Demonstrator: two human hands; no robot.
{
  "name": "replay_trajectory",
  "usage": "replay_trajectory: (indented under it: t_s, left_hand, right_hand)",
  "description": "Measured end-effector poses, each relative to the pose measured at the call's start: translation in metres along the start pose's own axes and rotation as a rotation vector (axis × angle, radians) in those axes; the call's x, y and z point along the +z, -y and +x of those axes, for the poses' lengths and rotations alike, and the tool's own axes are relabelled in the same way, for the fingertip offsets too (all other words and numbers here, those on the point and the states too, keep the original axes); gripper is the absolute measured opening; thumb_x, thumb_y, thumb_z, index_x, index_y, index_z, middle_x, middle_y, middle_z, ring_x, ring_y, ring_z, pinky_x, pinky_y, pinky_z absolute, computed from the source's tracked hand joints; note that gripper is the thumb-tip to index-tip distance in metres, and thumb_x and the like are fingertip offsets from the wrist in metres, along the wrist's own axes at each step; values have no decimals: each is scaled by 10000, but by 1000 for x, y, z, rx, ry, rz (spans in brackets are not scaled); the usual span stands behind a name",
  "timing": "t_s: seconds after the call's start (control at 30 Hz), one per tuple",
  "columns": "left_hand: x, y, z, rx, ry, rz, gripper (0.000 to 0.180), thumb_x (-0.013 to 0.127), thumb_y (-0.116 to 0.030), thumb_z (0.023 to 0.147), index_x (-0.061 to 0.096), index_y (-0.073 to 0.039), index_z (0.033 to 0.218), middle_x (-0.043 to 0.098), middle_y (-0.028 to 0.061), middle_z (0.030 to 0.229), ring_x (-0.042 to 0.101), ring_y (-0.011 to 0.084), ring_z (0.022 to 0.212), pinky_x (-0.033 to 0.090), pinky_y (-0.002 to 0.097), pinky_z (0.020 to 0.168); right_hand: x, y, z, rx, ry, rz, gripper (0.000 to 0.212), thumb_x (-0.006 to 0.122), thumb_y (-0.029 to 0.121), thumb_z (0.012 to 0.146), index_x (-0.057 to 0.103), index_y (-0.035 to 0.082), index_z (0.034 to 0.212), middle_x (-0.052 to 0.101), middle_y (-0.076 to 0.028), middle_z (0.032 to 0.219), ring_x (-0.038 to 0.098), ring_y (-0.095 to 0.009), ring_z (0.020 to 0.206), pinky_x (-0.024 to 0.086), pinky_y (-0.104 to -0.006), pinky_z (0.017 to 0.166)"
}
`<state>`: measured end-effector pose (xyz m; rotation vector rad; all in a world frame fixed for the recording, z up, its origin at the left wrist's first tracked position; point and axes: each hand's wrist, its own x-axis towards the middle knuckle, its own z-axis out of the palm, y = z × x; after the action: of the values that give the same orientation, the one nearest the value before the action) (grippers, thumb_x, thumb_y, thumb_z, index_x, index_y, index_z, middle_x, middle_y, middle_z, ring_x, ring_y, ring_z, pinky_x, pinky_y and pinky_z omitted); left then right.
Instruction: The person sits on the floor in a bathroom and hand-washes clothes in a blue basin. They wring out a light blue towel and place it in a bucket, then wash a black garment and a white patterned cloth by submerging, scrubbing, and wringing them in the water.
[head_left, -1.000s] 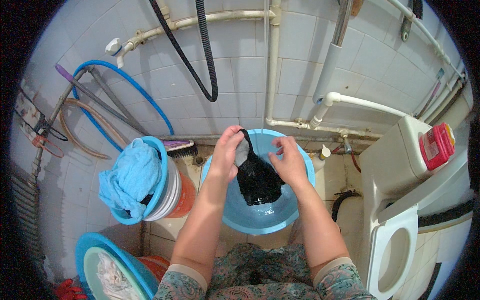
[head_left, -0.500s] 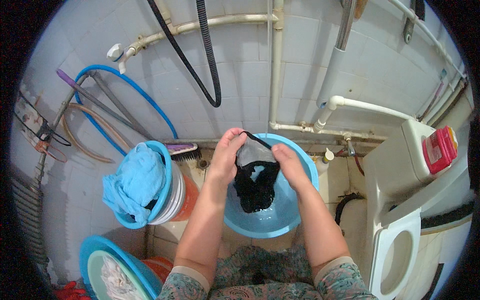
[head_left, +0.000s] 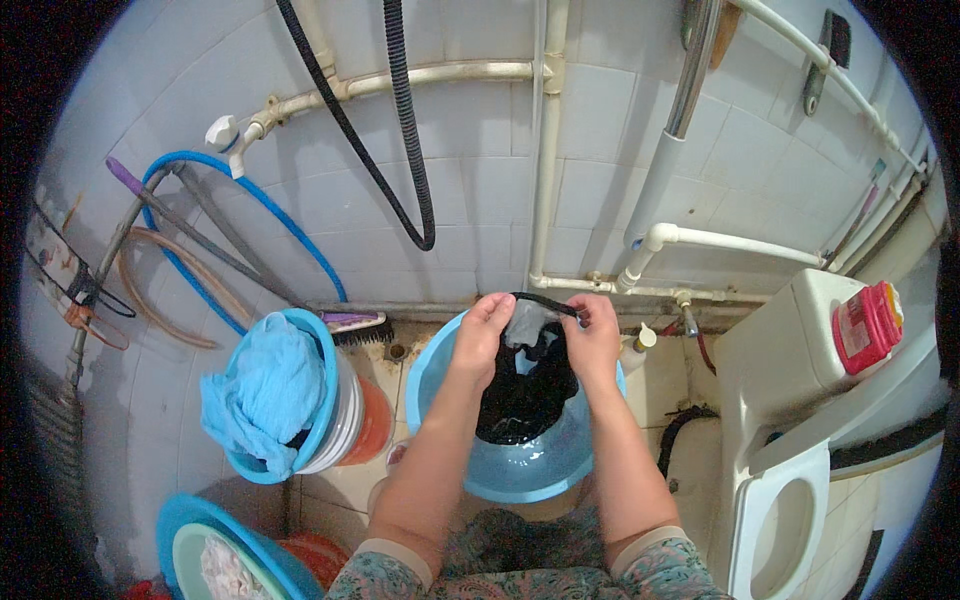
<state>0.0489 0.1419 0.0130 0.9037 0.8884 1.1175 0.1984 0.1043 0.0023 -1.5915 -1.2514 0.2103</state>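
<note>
Over a light blue basin (head_left: pixel 530 475) I hold a wet-looking black garment (head_left: pixel 525 405) with a thin grey panel near its top. My left hand (head_left: pixel 484 336) pinches the left end of its black top edge. At the other end, my right hand (head_left: pixel 594 338) is closed on the same edge, which stretches in a short band between the hands. The rest hangs down into the basin, where its lower part meets the shiny bottom. What exact kind of garment it is, I cannot tell.
To the left, a light blue cloth (head_left: pixel 268 375) fills a basin atop stacked buckets (head_left: pixel 362 422). A blue basin (head_left: pixel 182 512) with white cloth sits nearer. A scrubbing brush (head_left: pixel 362 332) and a pump bottle (head_left: pixel 634 352) lie beyond; a toilet (head_left: pixel 775 335) stands right. A black hose (head_left: pixel 398 110) hangs ahead.
My hands have shifted slightly right and come closer together along the garment's edge. The garment hangs lower and more spread in the basin. The whole view has tilted up a little.
</note>
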Motion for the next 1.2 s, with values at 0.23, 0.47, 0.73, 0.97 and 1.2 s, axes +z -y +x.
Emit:
replay_trajectory:
  t_s: [0.23,0.47,0.73,0.97,1.2]
  left_hand:
    - [9,-10,2,-30,100,-451,270,511,-151,882,506,-19,1117,566,36,1044,511,130,969,385,280,878]
    - [-16,-6,22,74,56,-638,312,499,-77,869,461,-14,1172,530,54,1115,470,148,1048,351,293,938]
    - [-21,-20,19,117,88,-432,312,483,-49,873,452,-31,1183,537,51,1096,499,151,1016,399,296,898]
    - [-24,-14,21,134,114,-265,302,449,-136,907,450,-38,1192,550,47,1031,517,153,972,426,289,844]
    - [-28,37,34,-146,-137,-150,358,519,-464,845,526,-117,932,543,16,754,524,142,670,434,284,564]
  right_hand:
    - [15,-13,-9,146,114,-229,183,530,86,753,577,73,929,575,-144,910,544,-349,869,445,-401,715]
    - [32,-33,4,661,339,681,148,445,89,854,544,54,958,572,2,872,513,-121,802,398,-244,691]
    - [17,-7,16,811,195,1347,213,399,226,934,501,92,1064,572,-30,1015,522,-154,971,432,-312,854]
    - [8,-3,19,841,316,1536,224,397,264,933,492,120,1076,580,-25,1010,569,-172,911,474,-344,790]
    - [23,78,-35,-60,609,-73,204,490,246,875,509,76,987,615,-164,823,603,-303,757,456,-408,640]
